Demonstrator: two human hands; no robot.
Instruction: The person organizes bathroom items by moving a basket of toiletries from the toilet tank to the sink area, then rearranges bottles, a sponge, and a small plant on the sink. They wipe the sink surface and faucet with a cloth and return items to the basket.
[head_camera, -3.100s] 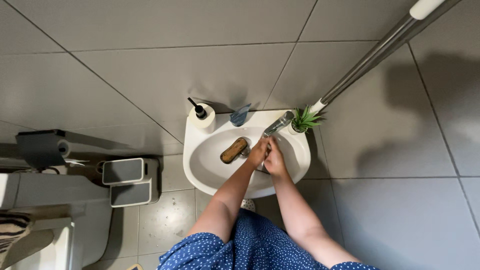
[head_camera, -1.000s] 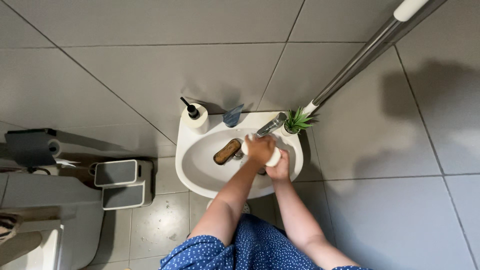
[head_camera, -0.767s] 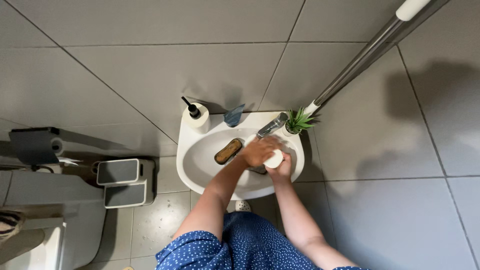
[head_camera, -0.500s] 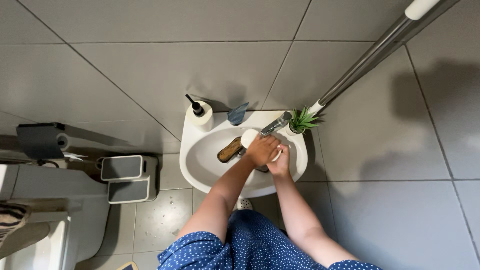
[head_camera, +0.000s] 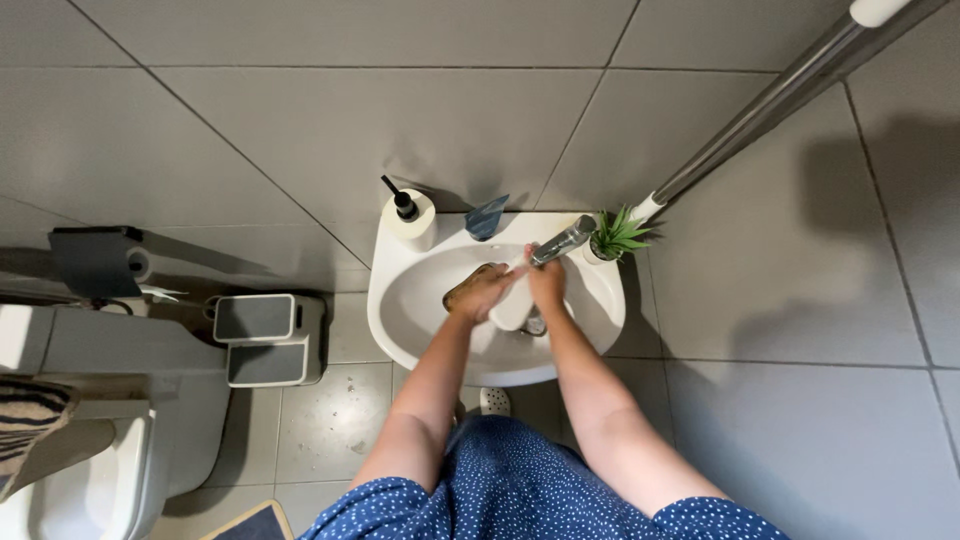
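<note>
Over the white washbasin both my hands hold a white cylindrical container that lies tilted under the chrome tap. My left hand grips its left side. My right hand wraps its upper end, close to the tap's spout. A brown oblong object lies in the basin behind my left hand and is mostly hidden by it. Whether water runs I cannot tell.
On the basin's back rim stand a white soap dispenser with a black pump, a blue object and a small green plant. A metal pole slants at the right. A grey pedal bin and a toilet stand to the left.
Bare hands rubbed together three seconds ago; since a second ago they hold the white container. It has turned and shifted left, and my right hand has risen to the tap.
</note>
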